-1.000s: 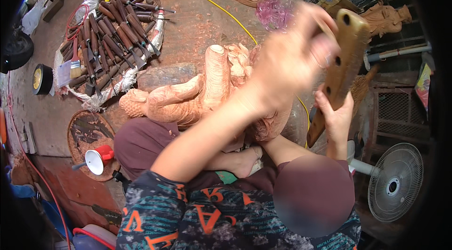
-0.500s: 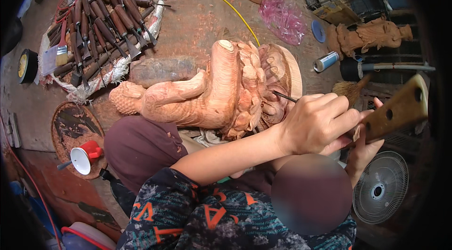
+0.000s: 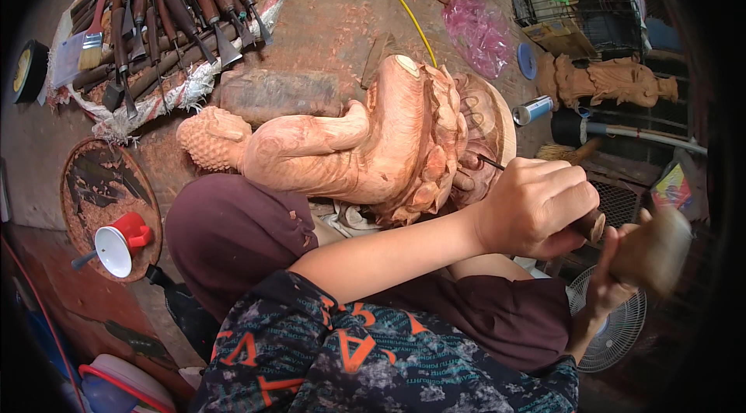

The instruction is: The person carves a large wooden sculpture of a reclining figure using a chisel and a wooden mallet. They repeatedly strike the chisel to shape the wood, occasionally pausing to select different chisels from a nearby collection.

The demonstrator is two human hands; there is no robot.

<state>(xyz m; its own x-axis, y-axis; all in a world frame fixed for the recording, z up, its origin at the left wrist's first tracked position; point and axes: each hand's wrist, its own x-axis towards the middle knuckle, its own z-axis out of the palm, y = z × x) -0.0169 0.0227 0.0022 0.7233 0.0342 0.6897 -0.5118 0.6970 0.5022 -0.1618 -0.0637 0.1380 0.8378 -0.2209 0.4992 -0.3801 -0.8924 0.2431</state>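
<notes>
A carved wooden statue [image 3: 311, 156] of a seated figure lies on its side before me, its knobbly-haired head at the left and its petalled base [image 3: 505, 114] at the right. My left hand [image 3: 536, 207] is closed round a chisel [image 3: 588, 228]. The thin dark blade reaches the carved petals of the base; where exactly its tip meets the wood is hard to see. At the right, my right hand [image 3: 608, 285] grips a wooden mallet [image 3: 651, 254], blurred by motion. A small gap separates the mallet from the chisel's butt end.
Many wood-handled chisels [image 3: 183, 13] and a brush [image 3: 91, 44] lie on a white sack at upper left. A red-and-white mug [image 3: 116, 250] sits on a round tray [image 3: 78, 172]. A dark wooden block [image 3: 280, 94], a can [image 3: 534, 110], another carving [image 3: 606, 79] and a fan [image 3: 625, 335] surround the statue.
The mallet has swung downward and turned, and now blurs. My left hand keeps the chisel on the base. The whole view has shifted slightly.
</notes>
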